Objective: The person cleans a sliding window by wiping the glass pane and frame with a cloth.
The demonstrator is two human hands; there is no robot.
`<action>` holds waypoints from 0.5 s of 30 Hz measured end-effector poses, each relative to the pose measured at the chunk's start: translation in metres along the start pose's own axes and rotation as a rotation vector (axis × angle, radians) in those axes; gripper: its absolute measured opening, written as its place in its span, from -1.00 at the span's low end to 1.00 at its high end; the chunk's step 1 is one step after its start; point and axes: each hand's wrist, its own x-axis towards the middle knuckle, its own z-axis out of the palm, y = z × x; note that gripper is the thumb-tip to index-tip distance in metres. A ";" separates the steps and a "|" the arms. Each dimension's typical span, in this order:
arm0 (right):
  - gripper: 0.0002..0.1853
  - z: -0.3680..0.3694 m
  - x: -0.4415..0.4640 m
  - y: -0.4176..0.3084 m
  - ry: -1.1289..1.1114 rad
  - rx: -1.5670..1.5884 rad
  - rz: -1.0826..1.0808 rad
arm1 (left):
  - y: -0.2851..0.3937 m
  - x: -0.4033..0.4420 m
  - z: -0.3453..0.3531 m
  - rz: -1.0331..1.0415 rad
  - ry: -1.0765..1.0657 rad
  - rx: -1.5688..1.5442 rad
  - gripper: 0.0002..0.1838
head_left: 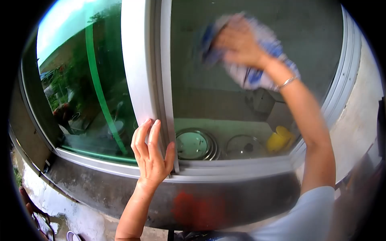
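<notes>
The right hand (241,46) holds a blue-and-white cloth (253,78) high against the window pane (313,40), fingers too blurred to tell spread from gripping, while the left hand (153,158), fingers slightly apart, rests on the frame (138,60), presumably for balance.

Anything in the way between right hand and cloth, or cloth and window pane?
Nothing visible. The right hand is on the cloth, with the window pane behind it; motion blur hides the exact contact. The left hand is off to the side at the window frame, and the plates sit beyond the pane.
</notes>
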 end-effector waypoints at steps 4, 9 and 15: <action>-0.40 -0.104 0.008 0.128 -0.135 -0.720 1.339 | -0.008 0.013 0.025 0.089 0.033 0.208 -0.24; -0.50 0.008 0.049 0.109 -0.214 -0.888 0.643 | -0.008 0.012 0.032 0.106 0.063 0.287 -0.28; -0.44 0.097 0.074 -0.161 -0.331 0.677 -0.215 | -0.011 0.010 0.033 0.112 0.093 0.314 -0.30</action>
